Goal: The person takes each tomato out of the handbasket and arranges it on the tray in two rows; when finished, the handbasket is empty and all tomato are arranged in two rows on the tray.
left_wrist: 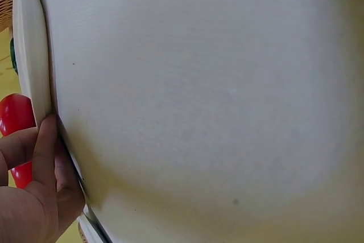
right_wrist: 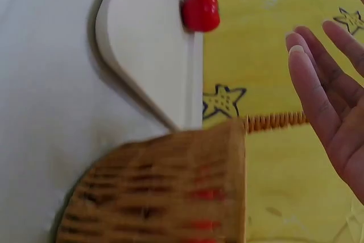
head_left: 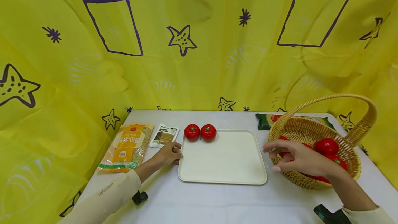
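Note:
A cream rectangular tray (head_left: 222,158) lies on the white table. Two red tomatoes (head_left: 208,133) sit side by side in its far left corner. At the tray's left edge, my left hand (head_left: 169,154) pinches the rim; the left wrist view shows the thumb and fingers (left_wrist: 44,152) on either side of it. My right hand (head_left: 306,158) hovers over the near left side of a wicker basket (head_left: 354,161), holding nothing, its fingers spread from the thumb. Several red tomatoes (head_left: 326,146) lie inside the basket, partly hidden by that hand.
Left of the tray lie an orange and clear food bag (head_left: 127,148) and a small white and brown packet (head_left: 164,136). A green package (head_left: 264,122) lies behind the basket, whose tall handle (head_left: 332,96) arches up. A yellow patterned curtain (head_left: 205,72) hangs behind the table.

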Tool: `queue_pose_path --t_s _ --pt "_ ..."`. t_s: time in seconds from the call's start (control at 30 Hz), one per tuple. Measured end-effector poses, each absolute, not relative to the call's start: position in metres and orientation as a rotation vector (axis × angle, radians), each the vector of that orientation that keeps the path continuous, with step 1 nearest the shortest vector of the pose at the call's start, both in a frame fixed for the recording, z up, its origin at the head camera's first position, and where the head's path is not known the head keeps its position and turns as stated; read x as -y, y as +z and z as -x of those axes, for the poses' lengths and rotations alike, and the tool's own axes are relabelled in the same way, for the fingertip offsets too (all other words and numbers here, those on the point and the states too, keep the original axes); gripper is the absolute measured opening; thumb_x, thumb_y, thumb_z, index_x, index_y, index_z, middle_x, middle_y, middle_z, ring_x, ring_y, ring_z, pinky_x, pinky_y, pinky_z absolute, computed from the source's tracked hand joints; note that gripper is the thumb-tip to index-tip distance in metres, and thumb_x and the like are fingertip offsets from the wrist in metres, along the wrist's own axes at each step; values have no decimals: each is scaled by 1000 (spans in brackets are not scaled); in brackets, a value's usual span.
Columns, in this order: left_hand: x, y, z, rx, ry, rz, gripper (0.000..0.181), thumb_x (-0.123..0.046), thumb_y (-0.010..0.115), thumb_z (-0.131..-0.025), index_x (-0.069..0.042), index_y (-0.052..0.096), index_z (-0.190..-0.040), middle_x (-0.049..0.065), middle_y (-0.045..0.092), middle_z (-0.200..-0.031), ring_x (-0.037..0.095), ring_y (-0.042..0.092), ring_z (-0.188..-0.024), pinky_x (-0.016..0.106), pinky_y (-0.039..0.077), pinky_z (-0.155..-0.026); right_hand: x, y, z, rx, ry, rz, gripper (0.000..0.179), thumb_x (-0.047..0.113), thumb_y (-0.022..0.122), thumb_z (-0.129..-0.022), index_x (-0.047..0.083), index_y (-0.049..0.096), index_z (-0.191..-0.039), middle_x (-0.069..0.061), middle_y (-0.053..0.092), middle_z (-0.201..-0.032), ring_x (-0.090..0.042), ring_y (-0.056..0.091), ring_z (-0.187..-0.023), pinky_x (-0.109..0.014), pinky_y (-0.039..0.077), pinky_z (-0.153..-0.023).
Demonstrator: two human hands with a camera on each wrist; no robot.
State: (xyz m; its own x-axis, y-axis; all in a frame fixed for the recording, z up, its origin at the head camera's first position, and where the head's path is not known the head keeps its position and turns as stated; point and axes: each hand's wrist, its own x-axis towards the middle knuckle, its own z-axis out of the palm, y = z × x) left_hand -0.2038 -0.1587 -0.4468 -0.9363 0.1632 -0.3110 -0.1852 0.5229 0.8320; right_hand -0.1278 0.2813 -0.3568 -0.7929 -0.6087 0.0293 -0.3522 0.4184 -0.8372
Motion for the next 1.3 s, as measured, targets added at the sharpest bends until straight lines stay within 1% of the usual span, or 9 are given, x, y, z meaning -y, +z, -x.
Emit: queue_pose_path --t_s 0.1,0.2,0.4,0.57,0.67,0.83,0.97,1.17,1.3 --pt "158 -445 203 -2418 1373 23 38 5 67 -88 8 56 -125 10 55 -91 17 58 -74 27 61 -64 -298 -358 122 -2409 -1339 824 46 5 71 -91 4 56 -134 -1 66 -117 -13 62 -102 -27 61 -77" --pt "157 -443 203 -2416 1375 32 38 6 66 -89 8 56 -125 10 55 -92 18 58 -75 28 61 -65 -313 -358 119 -2409 -1371 794 47 2 69 -92 0 54 -136 -6 66 -117 -17 62 -101 -27 61 -75" --pt "157 -443 204 -2417 1387 34 37 6 66 -89 7 56 -124 10 55 -91 18 58 -75 28 62 -65 -336 -351 128 -2501 -1339 713 48 2 67 -93 4 53 -139 9 64 -125 -12 64 -104 -29 62 -75" --pt "157 -446 205 -2420 1385 40 37 6 66 -88 7 56 -124 10 56 -91 18 58 -74 27 62 -65 -350 -343 147 -2559 -1302 719 46 1 64 -95 1 51 -139 13 62 -126 -12 65 -103 -28 62 -76" --pt "157 -447 206 -2423 1377 49 36 5 66 -89 6 56 -124 9 55 -91 17 58 -73 27 61 -65 -353 -340 160 -2616 -1235 725 44 3 64 -95 0 52 -138 11 63 -125 -11 65 -103 -25 60 -79" --pt "158 -448 206 -2431 1365 35 36 4 66 -89 7 56 -124 8 55 -89 17 57 -72 25 60 -63 -356 -339 181 -2652 -1111 606 42 16 66 -97 6 55 -136 -5 68 -124 -5 64 -104 -22 57 -82" --pt "158 -449 206 -2427 1369 24 37 4 66 -89 7 55 -124 8 55 -89 17 57 -72 26 60 -63 -359 -341 196 -2601 -1080 531 39 22 65 -98 7 56 -132 -16 64 -127 -5 64 -103 -24 58 -82" --pt "158 -450 206 -2418 1366 50 36 5 66 -89 6 56 -124 9 56 -91 17 57 -74 26 61 -64 -363 -348 212 -2521 -1065 445 46 25 66 -97 -1 55 -133 -19 62 -130 -10 66 -102 -27 60 -82" --pt "157 -450 206 -2425 1362 45 36 5 66 -89 6 56 -124 9 56 -91 17 57 -73 27 61 -64 -363 -350 220 -2470 -1048 413 49 26 68 -96 -4 55 -132 -20 62 -128 -19 66 -105 -31 61 -84"
